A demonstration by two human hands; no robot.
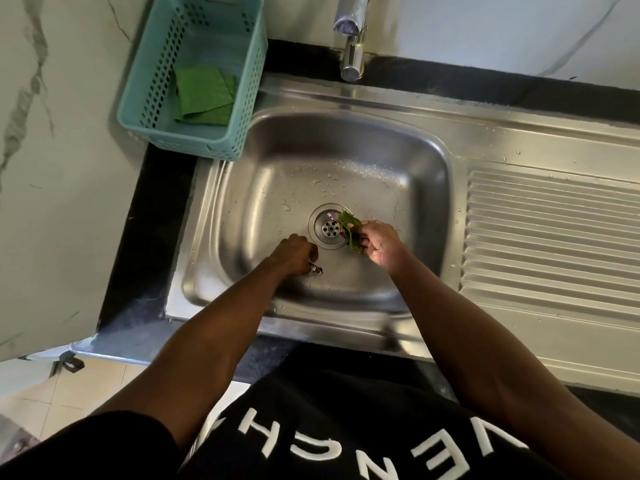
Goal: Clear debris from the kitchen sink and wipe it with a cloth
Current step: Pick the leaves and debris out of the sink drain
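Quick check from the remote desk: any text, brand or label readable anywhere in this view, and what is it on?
"VENCH": large white letters on the person's black shirt, seen upside down from the head camera; the word is cut off at the frame edge and folds, so it may be incomplete.
Stainless steel sink, chrome tap, teal plastic basket, green cloth: no readable text or brand.

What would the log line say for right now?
right hand: holds green leaves | left hand: picking scrap | green cloth: in basket
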